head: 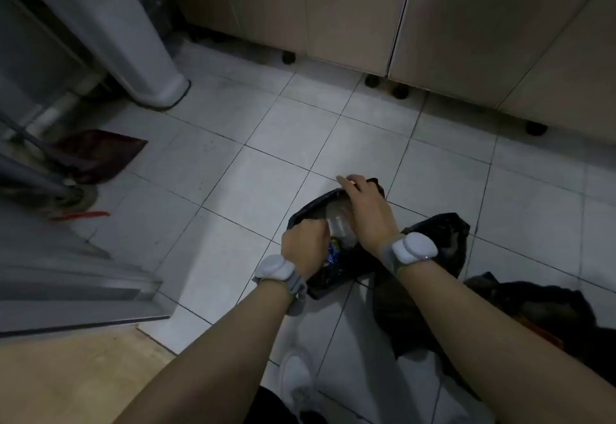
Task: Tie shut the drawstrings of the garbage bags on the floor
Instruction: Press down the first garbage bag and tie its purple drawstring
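Left hand gripping garbage bag rim — right hand opposite

Glossy black plastic garbage bag, matt tiled floor.

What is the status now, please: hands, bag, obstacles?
Left hand grips near rim of black bag. Right hand holds far rim. Bag open, not tied. Second bag beside; nothing blocking.

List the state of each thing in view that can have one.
Front garbage bag: mouth open, not tied, contents showing.
Second garbage bag: crumpled on the floor to the right, closure unclear.
Left hand: fingers curled, gripping the front bag's near rim.
Right hand: holding its far rim.
Cabinet doors: closed.
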The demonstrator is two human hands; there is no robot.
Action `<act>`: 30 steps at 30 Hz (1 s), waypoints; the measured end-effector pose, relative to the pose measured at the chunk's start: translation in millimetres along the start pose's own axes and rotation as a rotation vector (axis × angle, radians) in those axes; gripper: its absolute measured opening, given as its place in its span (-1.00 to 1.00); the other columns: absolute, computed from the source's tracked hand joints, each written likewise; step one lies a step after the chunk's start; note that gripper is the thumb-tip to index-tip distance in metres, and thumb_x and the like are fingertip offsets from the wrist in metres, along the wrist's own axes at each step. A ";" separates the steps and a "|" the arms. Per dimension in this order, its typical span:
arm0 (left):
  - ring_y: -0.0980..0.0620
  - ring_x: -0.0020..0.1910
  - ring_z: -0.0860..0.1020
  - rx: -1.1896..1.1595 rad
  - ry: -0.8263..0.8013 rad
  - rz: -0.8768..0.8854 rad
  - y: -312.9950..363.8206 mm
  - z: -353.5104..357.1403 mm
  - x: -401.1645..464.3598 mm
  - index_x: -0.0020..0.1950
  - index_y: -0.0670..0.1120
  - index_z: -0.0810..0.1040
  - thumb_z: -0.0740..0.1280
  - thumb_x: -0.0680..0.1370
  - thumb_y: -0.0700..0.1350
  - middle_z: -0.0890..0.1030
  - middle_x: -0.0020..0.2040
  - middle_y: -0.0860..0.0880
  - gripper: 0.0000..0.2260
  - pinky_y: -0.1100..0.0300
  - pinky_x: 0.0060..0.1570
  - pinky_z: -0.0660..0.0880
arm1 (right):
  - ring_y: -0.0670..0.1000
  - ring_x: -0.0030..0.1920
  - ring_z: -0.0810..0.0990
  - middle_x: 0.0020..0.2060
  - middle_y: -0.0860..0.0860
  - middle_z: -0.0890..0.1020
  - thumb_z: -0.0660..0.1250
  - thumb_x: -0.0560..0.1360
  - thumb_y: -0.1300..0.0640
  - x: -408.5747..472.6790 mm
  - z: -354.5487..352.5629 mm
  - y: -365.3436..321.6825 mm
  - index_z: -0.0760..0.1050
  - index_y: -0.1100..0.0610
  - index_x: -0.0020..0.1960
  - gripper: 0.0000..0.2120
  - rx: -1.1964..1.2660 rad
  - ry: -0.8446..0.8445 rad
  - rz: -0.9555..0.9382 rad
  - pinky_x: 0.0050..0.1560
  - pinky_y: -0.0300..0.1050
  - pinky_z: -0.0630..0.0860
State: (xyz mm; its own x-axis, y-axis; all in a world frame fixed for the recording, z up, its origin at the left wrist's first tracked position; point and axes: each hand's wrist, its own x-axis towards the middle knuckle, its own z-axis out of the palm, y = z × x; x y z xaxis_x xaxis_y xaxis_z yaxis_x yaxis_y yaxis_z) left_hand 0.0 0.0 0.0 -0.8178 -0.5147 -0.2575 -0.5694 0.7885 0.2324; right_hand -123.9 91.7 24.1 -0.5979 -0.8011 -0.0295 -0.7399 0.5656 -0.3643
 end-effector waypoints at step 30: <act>-0.06 0.03 0.73 -0.084 -0.350 -0.307 -43.0 -0.9 -0.4 -0.19 -0.05 0.53 0.41 0.60 -0.05 0.72 0.00 -0.08 -0.81 0.26 -0.20 0.47 | 0.13 0.11 0.55 0.06 0.09 0.68 0.23 0.66 0.12 -14.0 12.4 12.7 0.63 0.17 0.17 -0.76 0.136 0.239 0.047 0.08 -0.01 0.49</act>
State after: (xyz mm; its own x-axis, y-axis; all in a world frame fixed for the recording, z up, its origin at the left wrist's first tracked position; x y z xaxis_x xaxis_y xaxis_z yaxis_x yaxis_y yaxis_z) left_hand 24.8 -34.0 -9.1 -0.5414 -0.5638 -0.6237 -0.7971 0.5802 0.1674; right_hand -121.1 107.7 8.4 -0.6986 -0.6962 0.1654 -0.6708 0.5566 -0.4902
